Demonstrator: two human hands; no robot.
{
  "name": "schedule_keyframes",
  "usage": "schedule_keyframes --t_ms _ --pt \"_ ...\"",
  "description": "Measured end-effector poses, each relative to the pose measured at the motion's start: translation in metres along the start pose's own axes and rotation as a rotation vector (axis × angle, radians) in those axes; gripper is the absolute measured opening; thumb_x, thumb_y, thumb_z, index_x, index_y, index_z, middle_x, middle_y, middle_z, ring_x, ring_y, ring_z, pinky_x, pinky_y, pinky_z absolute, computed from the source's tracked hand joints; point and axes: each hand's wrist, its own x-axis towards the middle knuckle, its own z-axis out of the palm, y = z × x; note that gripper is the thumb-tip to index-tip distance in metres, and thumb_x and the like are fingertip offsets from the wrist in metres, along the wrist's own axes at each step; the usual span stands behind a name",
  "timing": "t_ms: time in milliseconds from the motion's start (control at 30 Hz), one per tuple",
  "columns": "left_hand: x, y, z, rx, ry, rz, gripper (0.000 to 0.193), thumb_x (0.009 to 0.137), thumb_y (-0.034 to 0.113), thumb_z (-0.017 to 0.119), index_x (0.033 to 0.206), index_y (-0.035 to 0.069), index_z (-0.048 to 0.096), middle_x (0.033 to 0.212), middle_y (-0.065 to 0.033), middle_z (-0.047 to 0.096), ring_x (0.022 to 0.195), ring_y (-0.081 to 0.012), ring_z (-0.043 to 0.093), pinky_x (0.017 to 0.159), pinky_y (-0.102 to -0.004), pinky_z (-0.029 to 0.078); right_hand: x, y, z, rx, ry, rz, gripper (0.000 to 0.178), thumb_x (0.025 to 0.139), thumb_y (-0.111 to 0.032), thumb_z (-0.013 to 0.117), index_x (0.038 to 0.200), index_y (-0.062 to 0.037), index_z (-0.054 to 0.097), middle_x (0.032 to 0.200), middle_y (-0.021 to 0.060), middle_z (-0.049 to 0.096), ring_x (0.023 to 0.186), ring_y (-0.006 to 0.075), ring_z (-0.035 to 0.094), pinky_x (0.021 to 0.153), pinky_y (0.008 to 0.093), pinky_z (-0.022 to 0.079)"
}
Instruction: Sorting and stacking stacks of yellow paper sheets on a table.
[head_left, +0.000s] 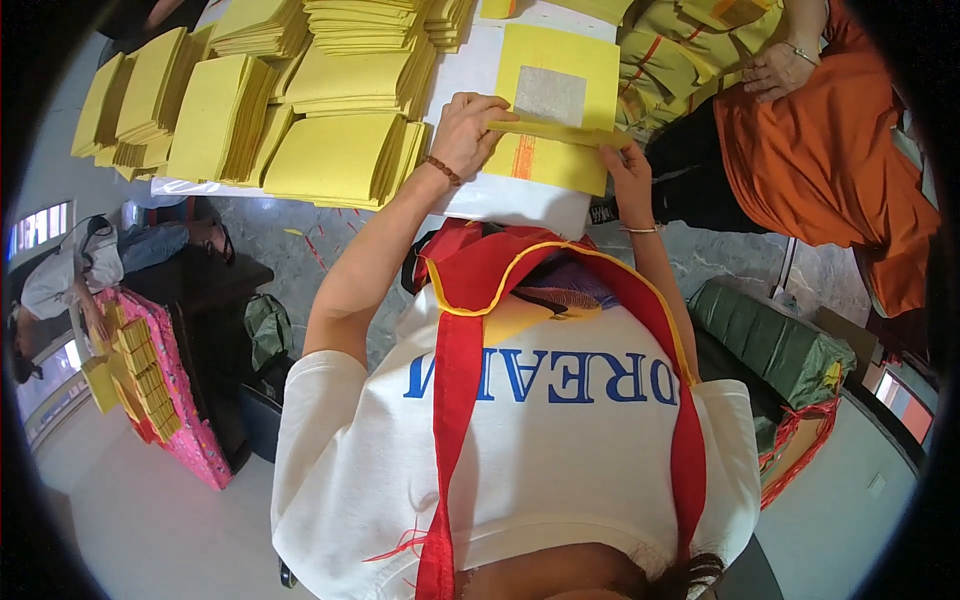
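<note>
In front of me a yellow paper sheet [607, 90] with a silver-grey square and an orange mark lies on the white table top. Across it runs a narrow folded strip of yellow paper [555, 132]. My left hand [466, 138] is closed on the strip's left end, thumb and fingers together, wrist beside the paper stacks. At the right end, my right hand [628, 168] pinches the strip between thumb and fingers. I cannot tell whether the strip is a separate sheet or a fold of the one below.
Several stacks of folded yellow paper [335, 160] fill the table's left side. A heap of folded yellow paper [690, 60] lies at the right, near another person's hand [778, 72]. Green wrapped bundles [765, 335] stand behind at right; a pink-covered table [190, 400] is at left.
</note>
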Motion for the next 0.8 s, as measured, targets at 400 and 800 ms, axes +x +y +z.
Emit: schedule_keyframes --t_ms 400,800 --pt "-0.022 0.037 -0.036 -0.018 -0.207 0.133 0.029 0.070 0.003 0.060 0.097 0.011 0.060 0.096 -0.0070 0.060 0.090 -0.0262 0.056 0.077 -0.0372 0.042 -0.014 -0.015 -0.016 -0.821 -0.375 -0.638 0.033 0.075 -0.027 0.066 0.104 -0.0114 0.062 0.113 0.0087 0.060 0.109 0.0272 0.053 0.093 0.0375 0.035" --pt "0.003 0.035 -0.006 -0.005 -0.123 -0.559 0.027 0.090 0.028 0.049 0.087 0.001 0.049 0.070 -0.0225 0.060 0.069 -0.0416 0.058 0.061 -0.0510 0.043 -0.006 -0.036 0.016 -0.450 0.013 -0.024 0.054 0.079 -0.021 0.063 0.127 -0.0046 0.045 0.107 0.0156 0.062 0.094 0.0266 0.062 0.080 0.0327 0.047"
